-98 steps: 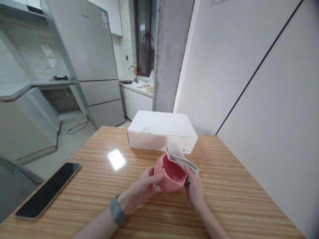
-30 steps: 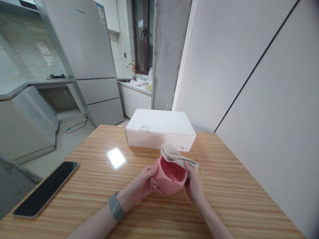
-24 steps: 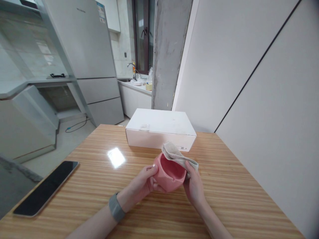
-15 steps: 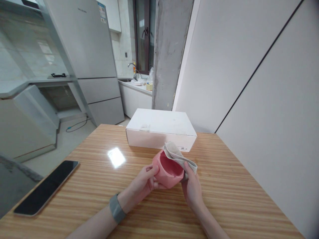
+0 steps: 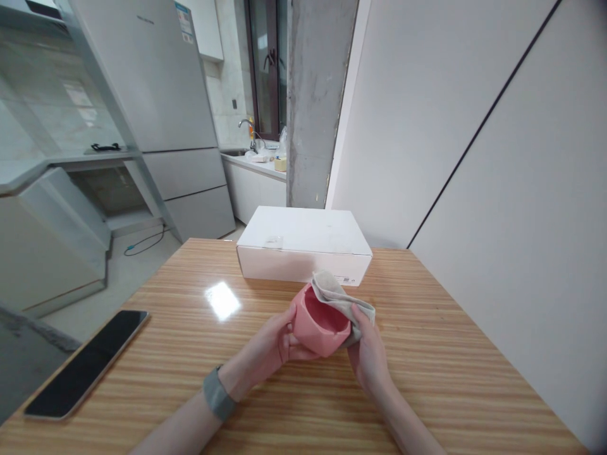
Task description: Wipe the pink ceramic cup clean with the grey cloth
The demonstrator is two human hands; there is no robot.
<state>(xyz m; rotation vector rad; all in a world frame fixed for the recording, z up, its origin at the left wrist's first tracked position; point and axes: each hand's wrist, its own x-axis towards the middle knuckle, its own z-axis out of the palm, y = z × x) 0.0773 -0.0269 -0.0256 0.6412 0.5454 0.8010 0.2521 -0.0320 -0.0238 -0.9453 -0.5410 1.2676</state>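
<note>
A pink faceted bowl-like pot with notches in its rim, perhaps an ashtray (image 5: 317, 333), is tilted so its hollow inside faces up toward me. My left hand (image 5: 279, 344) grips it from the left, thumb on the side wall and fingers underneath. In my right hand (image 5: 367, 354) is a folded light grey cloth (image 5: 334, 293), pinched under the thumb. The cloth lies against the pot's far right rim and covers part of it. The right fingers are mostly hidden behind cloth and pot.
Behind the hands a white cardboard box (image 5: 303, 243) stands on the wood-grain table (image 5: 455, 373). A black-screened phone (image 5: 88, 366) lies at the left edge. A white wall (image 5: 474, 114) borders the right side; a fridge (image 5: 152, 82) and sink counter are farther back.
My left thumb has shifted up along the pot's side, and the pot has turned slightly. The cloth stays at the rim. The whole view has shifted a little.
</note>
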